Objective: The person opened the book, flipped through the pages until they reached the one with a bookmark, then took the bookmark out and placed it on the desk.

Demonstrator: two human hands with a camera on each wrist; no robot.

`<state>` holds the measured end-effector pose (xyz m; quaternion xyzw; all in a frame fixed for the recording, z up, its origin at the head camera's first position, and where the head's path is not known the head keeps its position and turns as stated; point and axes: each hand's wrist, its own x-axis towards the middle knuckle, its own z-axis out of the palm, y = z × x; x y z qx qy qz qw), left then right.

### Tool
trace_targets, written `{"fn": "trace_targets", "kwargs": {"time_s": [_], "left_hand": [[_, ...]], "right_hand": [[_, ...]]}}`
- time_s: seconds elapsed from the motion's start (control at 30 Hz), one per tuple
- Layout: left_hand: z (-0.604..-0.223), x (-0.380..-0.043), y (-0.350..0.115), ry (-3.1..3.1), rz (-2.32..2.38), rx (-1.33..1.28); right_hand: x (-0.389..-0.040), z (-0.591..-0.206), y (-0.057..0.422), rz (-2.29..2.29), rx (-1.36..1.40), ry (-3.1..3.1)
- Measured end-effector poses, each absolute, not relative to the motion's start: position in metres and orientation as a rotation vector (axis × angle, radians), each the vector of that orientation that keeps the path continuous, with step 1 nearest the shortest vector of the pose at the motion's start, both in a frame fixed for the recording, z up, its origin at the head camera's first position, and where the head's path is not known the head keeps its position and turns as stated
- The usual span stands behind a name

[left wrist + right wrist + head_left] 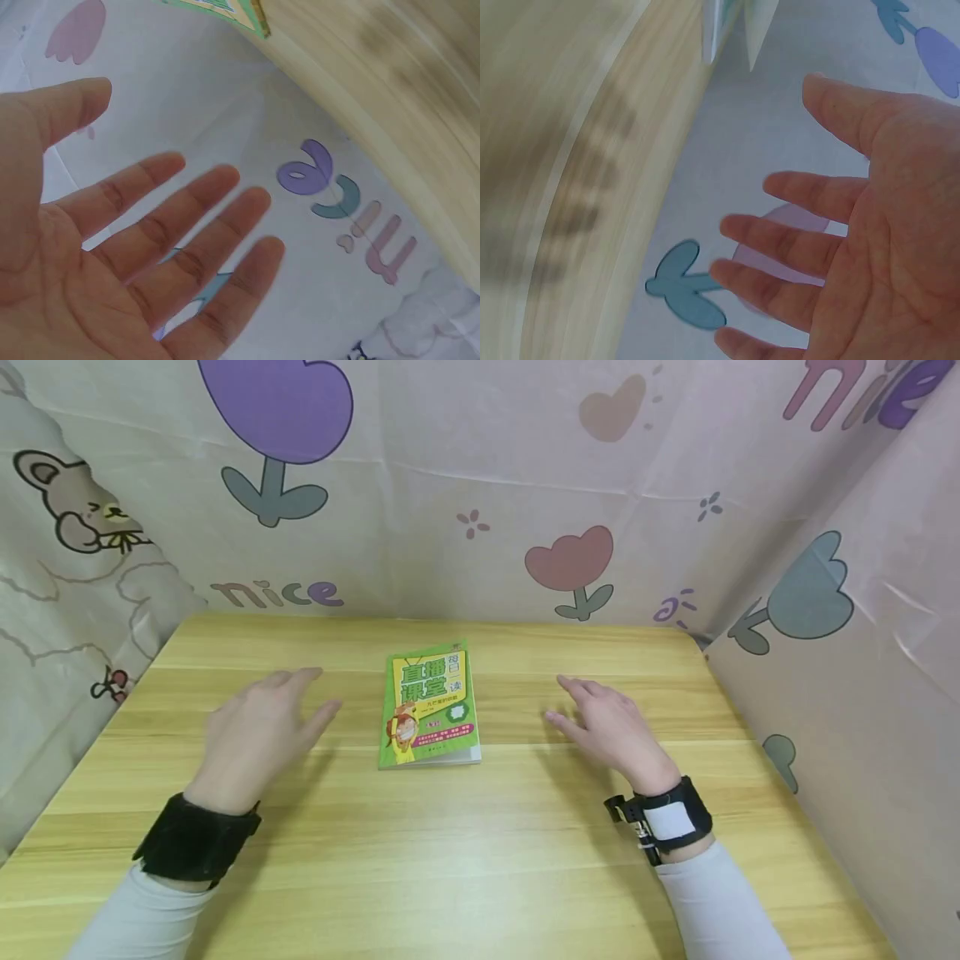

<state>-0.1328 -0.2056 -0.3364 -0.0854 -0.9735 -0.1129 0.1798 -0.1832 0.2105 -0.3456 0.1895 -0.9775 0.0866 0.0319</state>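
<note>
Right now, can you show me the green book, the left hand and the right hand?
Green book [431, 705]: head view, middle of its front cover.
Left hand [257, 727]: head view, back of the hand.
Right hand [617, 729]: head view, back of the hand.

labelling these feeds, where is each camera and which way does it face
Head: on the head, facing forward and down at the green Chinese paperback, wooden table and printed cloth; left hand, right hand and forearms show.
Left wrist: on that wrist, facing cloth and table past the left hand.
Right wrist: on that wrist, facing cloth and table past the right hand.
Both wrist views share part of the paperback.
</note>
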Motion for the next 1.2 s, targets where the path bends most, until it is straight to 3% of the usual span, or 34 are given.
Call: {"fn": "trace_targets", "kwargs": {"time_s": [0.77,1.2], "left_hand": [[-0.365,-0.152,-0.131,-2.875,-0.372,-0.509],[-0.38,-0.162,-0.104,-2.992,-0.39,-0.602]], "right_hand": [[-0.207,-0.366,0.136,0.334,0.917,-3.082],[-0.217,-0.375,0.12,0.401,1.007,-3.099]]}}
